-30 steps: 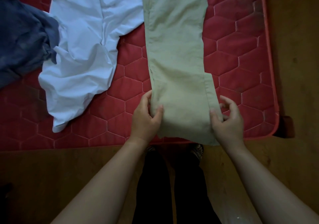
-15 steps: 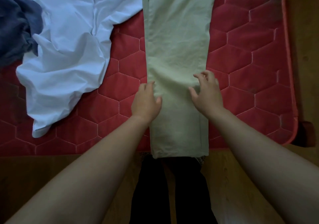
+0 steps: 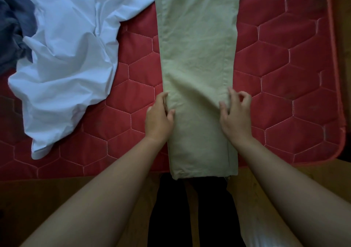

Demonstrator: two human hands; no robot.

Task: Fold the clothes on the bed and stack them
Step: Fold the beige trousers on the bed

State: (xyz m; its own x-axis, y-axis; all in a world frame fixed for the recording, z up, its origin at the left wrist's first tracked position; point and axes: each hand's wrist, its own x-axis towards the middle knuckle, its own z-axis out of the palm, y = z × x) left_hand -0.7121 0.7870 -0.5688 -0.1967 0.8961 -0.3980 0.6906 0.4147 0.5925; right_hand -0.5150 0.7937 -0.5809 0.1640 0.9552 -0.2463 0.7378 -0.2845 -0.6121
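Gripping, left hand point(image 3: 158, 118): thumb over, fingers tucked under the left edge of the khaki trousers point(image 3: 199, 66).
Right hand point(image 3: 236, 113): fingers spread, pinching the right seam.
Trousers: lengthwise on the red quilted mattress point(image 3: 284, 75), hem overhanging.
Beside: white shirt point(image 3: 72, 56), blue garment point(image 3: 13, 32).

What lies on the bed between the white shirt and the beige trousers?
Nothing: in the head view, only bare red quilted mattress separates the white shirt from the beige trousers. The left hand rests at the trousers' left edge.
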